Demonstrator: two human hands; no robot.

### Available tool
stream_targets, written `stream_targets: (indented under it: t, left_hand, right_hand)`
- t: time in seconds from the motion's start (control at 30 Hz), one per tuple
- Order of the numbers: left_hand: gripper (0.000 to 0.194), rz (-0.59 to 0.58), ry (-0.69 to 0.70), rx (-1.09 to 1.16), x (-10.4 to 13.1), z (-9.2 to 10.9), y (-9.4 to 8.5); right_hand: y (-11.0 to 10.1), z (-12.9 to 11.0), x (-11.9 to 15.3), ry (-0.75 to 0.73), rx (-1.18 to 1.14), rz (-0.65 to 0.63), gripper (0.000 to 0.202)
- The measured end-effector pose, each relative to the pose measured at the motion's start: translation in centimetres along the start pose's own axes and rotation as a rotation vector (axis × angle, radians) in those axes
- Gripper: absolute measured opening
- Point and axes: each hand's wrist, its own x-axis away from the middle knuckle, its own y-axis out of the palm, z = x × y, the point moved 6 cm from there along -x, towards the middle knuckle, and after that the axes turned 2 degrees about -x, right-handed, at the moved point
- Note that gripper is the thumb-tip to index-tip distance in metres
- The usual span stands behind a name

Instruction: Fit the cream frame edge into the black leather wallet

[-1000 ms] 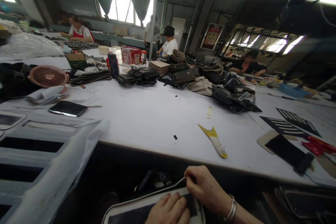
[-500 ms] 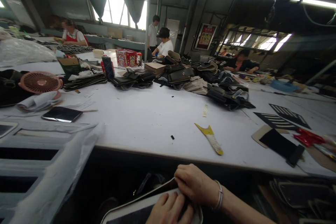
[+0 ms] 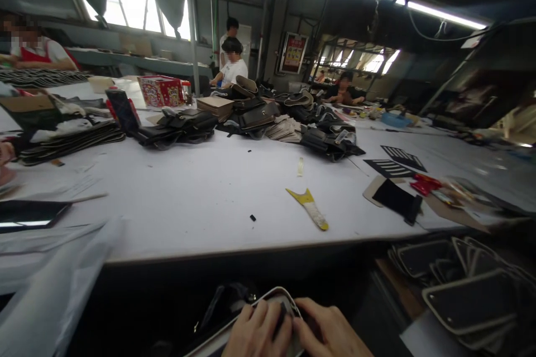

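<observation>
A dark panel with a pale raised rim (image 3: 280, 292) lies low at the bottom of the view, below the table's front edge. My left hand (image 3: 260, 330) is on it, fingers bent over the rim and pressed on the panel near its corner. From the right, my right hand (image 3: 329, 328) grips the same rim at that corner, its fingertips close to those of my left hand. The lower part of the panel is hidden by both hands and the frame's edge. Beside it on the left is a dark, glossy item with small metal parts (image 3: 226, 304).
A white table (image 3: 188, 201) spans the view, with a yellow-tipped tool (image 3: 310, 209), black bags (image 3: 255, 114), a red patterned box (image 3: 161, 91) and a black strap piece (image 3: 397, 199). Rimmed panels (image 3: 473, 301) are stacked at lower right. People work beyond.
The view has turned right, bringing more stacked panels into sight. My right hand has moved down along the rim, and my left hand now lies nearer the corner.
</observation>
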Motion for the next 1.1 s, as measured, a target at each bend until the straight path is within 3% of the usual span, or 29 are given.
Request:
stream_targets:
  t: [0.23, 0.37, 0.5, 0.63, 0.8, 0.97, 1.1]
  left_hand:
    - [0.055, -0.172, 0.109, 0.073, -2.1, -0.1, -0.9]
    - [0.025, -0.136, 0.147, 0.083, -2.1, -0.5, -1.1]
    - [0.047, -0.111, 0.158, 0.151, -1.8, -1.2, -1.0]
    - [0.037, -0.143, 0.191, 0.232, -1.8, -1.4, -0.9]
    - [0.013, -0.325, 0.163, 0.249, -2.5, -1.9, -0.3]
    - [0.005, -0.437, 0.124, 0.337, -3.8, -2.4, -0.8]
    - [0.029, -0.520, -0.078, 0.497, -4.8, -3.5, -1.1]
  right_hand:
    - [0.3, -0.9, -0.3, -0.066, -0.118, 0.040, 0.030]
    - [0.2, -0.9, -0.2, -0.046, -0.092, 0.037, 0.027]
    - [0.2, -0.7, 0.1, 0.025, 0.009, 0.059, 0.028]
    - [1.2, -0.3, 0.5, 0.082, 0.078, 0.015, 0.029]
    - [1.9, 0.2, 0.4, 0.068, -0.276, 0.111, 0.023]
    - [2.5, 0.6, 0.4, 0.101, -0.381, 0.105, 0.034]
    - [2.3, 0.6, 0.9, 0.121, -0.356, 0.123, 0.038]
